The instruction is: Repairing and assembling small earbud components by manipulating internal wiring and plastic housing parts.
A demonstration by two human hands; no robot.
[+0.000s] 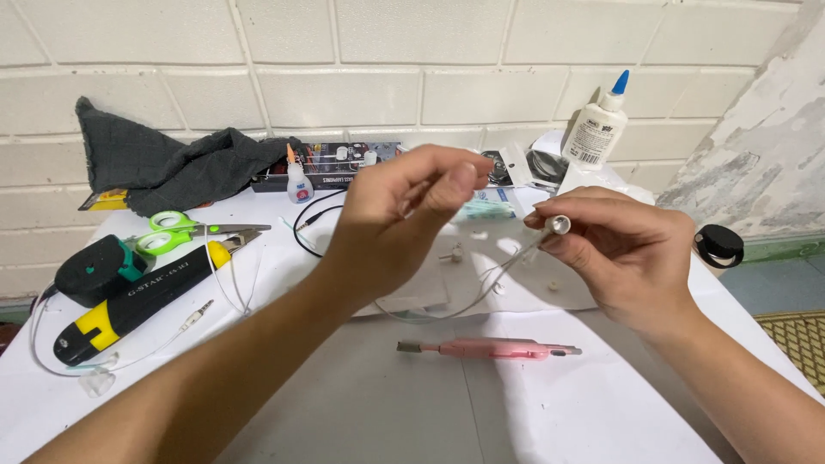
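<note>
Two hands are up over the middle of the bench. My right hand (632, 249) pinches a small white earbud (557, 225) between thumb and forefinger, its thin cable (481, 292) trailing down to the white sheet (533, 404). My left hand (404, 210) has fingertips closed together, on what I cannot tell. A pink tool (490, 348) lies unused at the bench's near middle; green scissors (185, 228) rest toward the left edge, so the work looks midway.

Scissors (185, 230) left of glue bottle (599, 129)
</note>
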